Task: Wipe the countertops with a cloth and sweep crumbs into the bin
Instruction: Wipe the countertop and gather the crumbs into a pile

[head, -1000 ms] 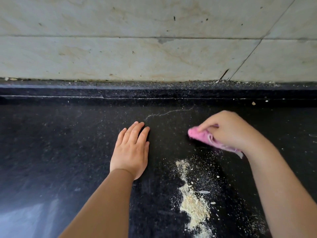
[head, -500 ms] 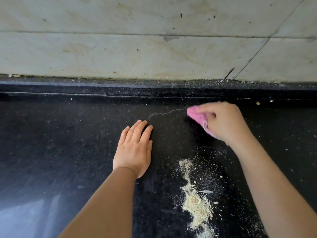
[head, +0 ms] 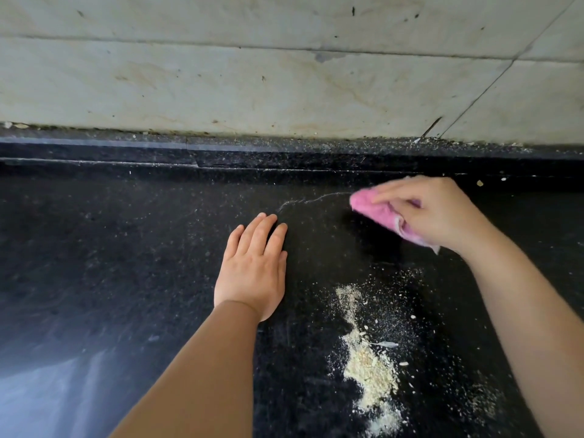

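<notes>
Far right on the black countertop [head: 126, 248], a pink cloth [head: 376, 213] is gripped by the right hand [head: 433, 210]; the crumbs [head: 369, 368] lie nearer (long axis near-far), the flat left hand [head: 252, 270] resting beside them.

A stained pale stone wall [head: 252, 74] with dark joint lines rises in the background.

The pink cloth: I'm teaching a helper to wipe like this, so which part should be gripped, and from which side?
Grip the bunched top of the cloth from above, as the right hand does: fingers curled over the wad, wiping edge left free toward the left. It is crumpled and lies flat on the countertop, so only its top is open to grasp. The left hand rests flat.
</notes>
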Demonstrator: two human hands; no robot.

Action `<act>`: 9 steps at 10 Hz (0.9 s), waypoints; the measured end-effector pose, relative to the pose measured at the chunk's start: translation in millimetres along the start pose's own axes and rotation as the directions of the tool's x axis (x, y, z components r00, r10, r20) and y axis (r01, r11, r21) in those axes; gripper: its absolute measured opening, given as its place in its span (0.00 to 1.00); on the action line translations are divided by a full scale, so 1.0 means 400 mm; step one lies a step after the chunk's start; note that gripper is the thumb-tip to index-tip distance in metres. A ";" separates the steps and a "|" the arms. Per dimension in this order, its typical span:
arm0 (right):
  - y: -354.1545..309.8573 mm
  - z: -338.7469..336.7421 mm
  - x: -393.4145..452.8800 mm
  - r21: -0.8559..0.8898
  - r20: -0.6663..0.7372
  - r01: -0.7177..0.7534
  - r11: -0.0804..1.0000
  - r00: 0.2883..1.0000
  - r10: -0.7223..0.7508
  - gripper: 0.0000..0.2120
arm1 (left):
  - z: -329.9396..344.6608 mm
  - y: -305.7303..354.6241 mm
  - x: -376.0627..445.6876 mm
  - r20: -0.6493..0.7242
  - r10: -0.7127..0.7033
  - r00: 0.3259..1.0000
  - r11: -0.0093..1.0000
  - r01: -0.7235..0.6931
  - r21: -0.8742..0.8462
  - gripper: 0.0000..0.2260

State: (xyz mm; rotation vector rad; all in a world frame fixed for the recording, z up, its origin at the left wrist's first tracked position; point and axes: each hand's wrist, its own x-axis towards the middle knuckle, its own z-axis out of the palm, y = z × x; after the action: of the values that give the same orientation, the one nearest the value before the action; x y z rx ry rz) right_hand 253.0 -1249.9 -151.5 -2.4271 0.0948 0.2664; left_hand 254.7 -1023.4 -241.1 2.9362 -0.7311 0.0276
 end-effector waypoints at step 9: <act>-0.118 0.209 0.176 -0.496 0.189 0.175 0.851 0.978 -0.091 0.17 | 0.005 0.001 -0.006 -0.106 -0.083 0.991 0.991 0.071 -0.110 0.19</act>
State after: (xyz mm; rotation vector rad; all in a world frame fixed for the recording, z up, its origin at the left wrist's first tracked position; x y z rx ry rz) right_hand 314.3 -1159.9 -199.2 -2.9107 -0.2496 0.4704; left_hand 252.3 -1022.6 -243.1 2.8329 -0.5845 0.1393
